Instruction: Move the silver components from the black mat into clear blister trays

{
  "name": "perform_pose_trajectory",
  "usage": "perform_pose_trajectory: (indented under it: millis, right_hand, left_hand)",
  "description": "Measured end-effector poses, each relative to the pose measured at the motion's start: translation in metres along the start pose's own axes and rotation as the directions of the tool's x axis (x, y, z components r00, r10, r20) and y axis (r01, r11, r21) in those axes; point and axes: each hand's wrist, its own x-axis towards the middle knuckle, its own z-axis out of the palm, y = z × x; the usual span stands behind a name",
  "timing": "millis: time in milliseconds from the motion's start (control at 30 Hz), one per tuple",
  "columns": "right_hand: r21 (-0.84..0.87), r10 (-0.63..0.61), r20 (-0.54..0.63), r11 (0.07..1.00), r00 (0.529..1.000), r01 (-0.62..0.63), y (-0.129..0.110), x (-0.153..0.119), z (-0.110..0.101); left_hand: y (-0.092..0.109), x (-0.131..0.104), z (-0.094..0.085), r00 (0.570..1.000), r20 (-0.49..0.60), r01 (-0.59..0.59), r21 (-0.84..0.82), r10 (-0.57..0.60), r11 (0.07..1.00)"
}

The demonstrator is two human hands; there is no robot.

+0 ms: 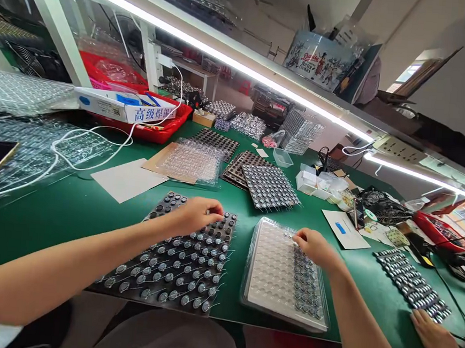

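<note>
My left hand is closed in a pinch above the far part of a dark tray; what it holds, if anything, is hidden. Rows of small round silver parts with thin wire leads fill the tray's near part, while dark round pieces without visible leads sit in its far rows. To the right, my right hand pinches at the far edge of a clear blister tray. Its fingertips touch or nearly touch a small part there, too small to make out. Similar round parts fill the blister tray's right-hand columns.
A part-filled tray lies behind, beside clear plastic sheets and white paper. A red basket stands at back left. Another person's hand rests near rows of dark cylindrical parts. A lit shelf hangs overhead.
</note>
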Motion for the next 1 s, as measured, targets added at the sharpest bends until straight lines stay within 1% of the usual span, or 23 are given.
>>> perform_pose_trajectory:
  millis: [67, 133, 200, 267, 367, 467, 567, 633, 733, 800, 867, 900, 933, 1000]
  right_hand:
    - [-0.005, 0.001, 0.025, 1.0, 1.0, -0.001, 0.004, 0.004, 0.004]
    - [-0.009, 0.008, 0.035, 1.0, 0.999, -0.007, 0.004, 0.008, 0.007]
    - [-0.017, 0.027, 0.039, 1.0, 0.999, -0.026, 0.004, 0.012, 0.009]
    - [-0.025, 0.052, 0.035, 0.998, 0.998, -0.051, 0.005, 0.016, 0.011]
    - [-0.034, 0.094, -0.016, 0.995, 0.995, -0.094, 0.009, 0.016, 0.012]
    - [-0.035, 0.114, -0.1, 0.992, 0.988, -0.118, 0.013, 0.004, 0.01]
    - [-0.01, 0.109, -0.184, 0.994, 0.977, -0.113, 0.017, -0.013, 0.007]
    - [0.015, 0.104, -0.218, 0.995, 0.97, -0.103, 0.02, -0.023, 0.005]
    - [0.029, 0.098, -0.216, 0.995, 0.971, -0.094, 0.019, -0.028, 0.004]
    - [0.022, 0.086, -0.211, 0.996, 0.974, -0.083, 0.014, -0.026, 0.004]
    - [0.018, 0.059, -0.207, 0.998, 0.976, -0.056, 0.005, -0.023, 0.004]
    - [0.022, 0.037, -0.204, 0.999, 0.978, -0.034, -0.001, -0.022, 0.005]
    - [0.028, 0.014, -0.199, 1.0, 0.98, -0.008, -0.008, -0.022, 0.006]
    - [0.038, -0.046, -0.187, 0.998, 0.981, 0.054, -0.024, -0.025, 0.007]
  left_hand:
    - [0.021, 0.026, 0.029, 0.997, 0.07, -0.04, -0.01, 0.04, 0.999]
    - [0.039, 0.051, 0.057, 0.991, 0.124, -0.055, 0.007, 0.053, 0.998]
    - [0.054, 0.073, 0.084, 0.985, 0.163, -0.066, 0.044, 0.058, 0.997]
    - [0.068, 0.092, 0.106, 0.975, 0.216, -0.084, 0.105, 0.06, 0.991]
    - [0.085, 0.111, 0.13, 0.95, 0.312, -0.111, 0.236, 0.033, 0.965]
    - [0.099, 0.121, 0.143, 0.941, 0.339, -0.11, 0.336, -0.011, 0.935]
    - [0.11, 0.127, 0.152, 0.936, 0.348, -0.094, 0.402, -0.057, 0.911]
    - [0.115, 0.131, 0.157, 0.928, 0.361, -0.08, 0.437, -0.093, 0.896]
    - [0.121, 0.137, 0.163, 0.918, 0.371, -0.048, 0.46, -0.142, 0.886]
    - [0.12, 0.138, 0.162, 0.92, 0.363, -0.036, 0.456, -0.149, 0.889]
    - [0.115, 0.135, 0.151, 0.93, 0.357, -0.071, 0.413, -0.089, 0.908]
    - [0.109, 0.13, 0.141, 0.936, 0.349, -0.103, 0.378, -0.039, 0.92]
    - [0.101, 0.124, 0.128, 0.942, 0.334, -0.138, 0.34, 0.017, 0.93]
    - [0.081, 0.105, 0.092, 0.955, 0.278, -0.183, 0.273, 0.105, 0.945]
